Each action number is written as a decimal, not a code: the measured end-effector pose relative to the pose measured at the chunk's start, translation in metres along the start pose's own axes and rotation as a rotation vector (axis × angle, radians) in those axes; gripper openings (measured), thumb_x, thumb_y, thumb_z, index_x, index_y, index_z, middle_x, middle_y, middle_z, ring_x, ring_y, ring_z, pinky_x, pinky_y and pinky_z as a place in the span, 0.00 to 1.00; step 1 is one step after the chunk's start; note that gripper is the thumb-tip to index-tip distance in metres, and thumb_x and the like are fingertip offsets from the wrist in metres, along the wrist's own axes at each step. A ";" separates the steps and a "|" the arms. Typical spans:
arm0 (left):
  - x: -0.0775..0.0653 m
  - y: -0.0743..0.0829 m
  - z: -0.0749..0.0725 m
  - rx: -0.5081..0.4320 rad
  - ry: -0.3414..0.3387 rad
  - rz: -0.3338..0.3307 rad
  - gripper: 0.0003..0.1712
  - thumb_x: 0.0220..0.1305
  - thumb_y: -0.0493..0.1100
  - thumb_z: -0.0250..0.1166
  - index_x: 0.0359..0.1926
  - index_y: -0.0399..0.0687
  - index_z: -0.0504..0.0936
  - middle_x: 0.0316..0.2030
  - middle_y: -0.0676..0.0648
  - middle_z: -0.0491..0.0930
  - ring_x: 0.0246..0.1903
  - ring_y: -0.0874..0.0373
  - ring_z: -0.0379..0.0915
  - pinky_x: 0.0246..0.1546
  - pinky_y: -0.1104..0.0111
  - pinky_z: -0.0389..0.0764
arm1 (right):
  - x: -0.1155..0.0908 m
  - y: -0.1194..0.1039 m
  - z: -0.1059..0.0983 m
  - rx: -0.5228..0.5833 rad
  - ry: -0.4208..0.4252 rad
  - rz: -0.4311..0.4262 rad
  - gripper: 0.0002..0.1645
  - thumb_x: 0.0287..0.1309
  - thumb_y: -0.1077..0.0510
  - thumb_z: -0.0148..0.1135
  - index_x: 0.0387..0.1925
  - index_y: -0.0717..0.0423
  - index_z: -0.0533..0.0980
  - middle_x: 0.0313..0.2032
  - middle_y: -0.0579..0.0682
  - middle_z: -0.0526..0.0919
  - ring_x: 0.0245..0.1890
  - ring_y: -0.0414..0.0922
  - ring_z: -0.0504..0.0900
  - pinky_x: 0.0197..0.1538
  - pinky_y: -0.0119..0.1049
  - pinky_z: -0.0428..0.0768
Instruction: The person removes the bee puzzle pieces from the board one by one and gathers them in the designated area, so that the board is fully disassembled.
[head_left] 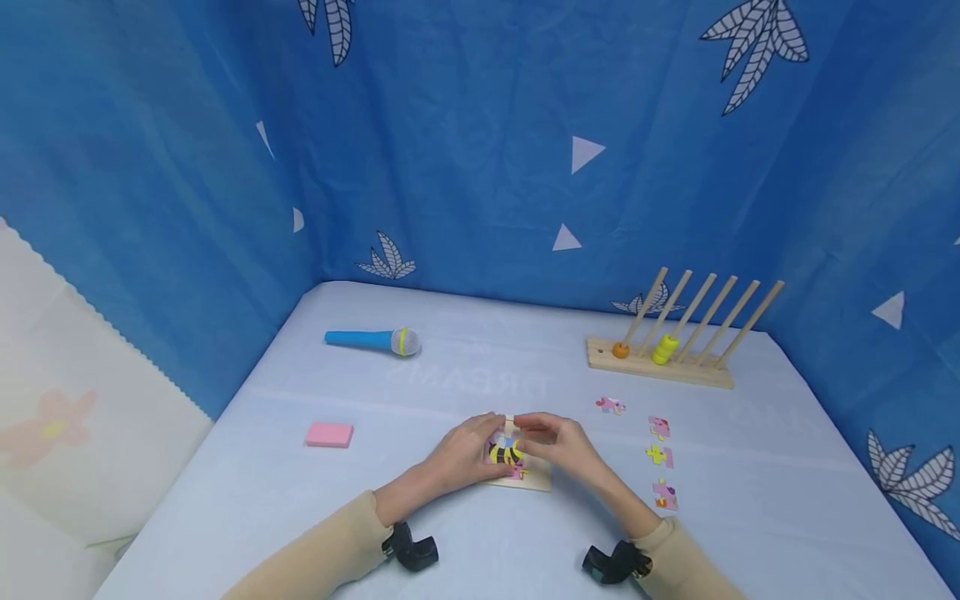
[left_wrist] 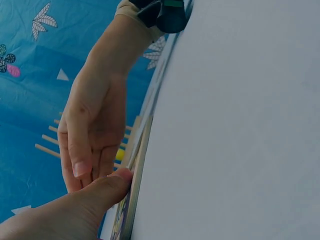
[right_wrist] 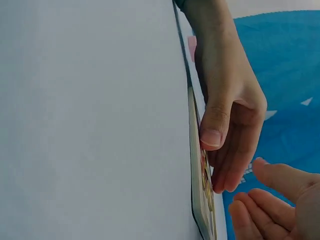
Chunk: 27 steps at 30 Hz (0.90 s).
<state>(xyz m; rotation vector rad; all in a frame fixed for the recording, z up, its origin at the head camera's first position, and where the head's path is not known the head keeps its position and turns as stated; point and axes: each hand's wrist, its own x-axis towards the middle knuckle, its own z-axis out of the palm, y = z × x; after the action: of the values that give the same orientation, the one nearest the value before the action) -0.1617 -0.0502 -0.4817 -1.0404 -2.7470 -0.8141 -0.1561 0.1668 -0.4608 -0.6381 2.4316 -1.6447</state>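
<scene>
A small wooden puzzle board (head_left: pixel 537 478) lies on the table, partly filled with pieces that show a yellow-and-black striped picture (head_left: pixel 504 455). My left hand (head_left: pixel 467 451) rests over the board's left side. Its thumb (left_wrist: pixel 117 186) touches the board near the edge, and its other fingers reach along the far side, fairly straight. Above the board's right part is my right hand (head_left: pixel 562 445), fingers loosely bent. In the right wrist view its thumb (right_wrist: pixel 280 175) stands apart from the fingers, with nothing visible between them. The hands cover part of the board.
Several loose puzzle pieces (head_left: pixel 659 455) lie to the right of the board. Behind them stands a wooden peg rack (head_left: pixel 660 368) with orange and yellow beads. A blue toy microphone (head_left: pixel 367 339) and a pink block (head_left: pixel 329 434) lie on the left.
</scene>
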 end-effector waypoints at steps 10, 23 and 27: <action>0.000 -0.002 0.004 -0.002 0.022 0.022 0.43 0.50 0.59 0.71 0.60 0.36 0.72 0.57 0.40 0.73 0.59 0.48 0.67 0.57 0.58 0.71 | 0.000 0.013 0.013 -0.292 0.051 -0.116 0.22 0.51 0.60 0.70 0.49 0.62 0.79 0.47 0.52 0.82 0.46 0.47 0.81 0.48 0.39 0.79; 0.000 -0.001 0.003 0.009 0.018 0.009 0.43 0.50 0.59 0.71 0.60 0.36 0.72 0.57 0.39 0.73 0.59 0.47 0.67 0.56 0.57 0.71 | 0.000 0.014 0.014 -0.351 0.095 -0.142 0.19 0.51 0.62 0.70 0.46 0.61 0.80 0.43 0.50 0.83 0.42 0.45 0.82 0.46 0.40 0.80; 0.000 0.000 0.003 0.013 0.020 0.010 0.42 0.50 0.59 0.72 0.59 0.37 0.73 0.57 0.39 0.74 0.59 0.47 0.67 0.56 0.57 0.71 | 0.001 0.015 0.014 -0.311 0.078 -0.136 0.18 0.51 0.62 0.69 0.46 0.61 0.80 0.43 0.51 0.83 0.42 0.45 0.81 0.46 0.39 0.80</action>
<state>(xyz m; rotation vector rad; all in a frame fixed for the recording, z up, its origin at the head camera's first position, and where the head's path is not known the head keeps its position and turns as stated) -0.1616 -0.0481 -0.4841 -1.0368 -2.7242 -0.7996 -0.1560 0.1589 -0.4796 -0.8119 2.7867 -1.3670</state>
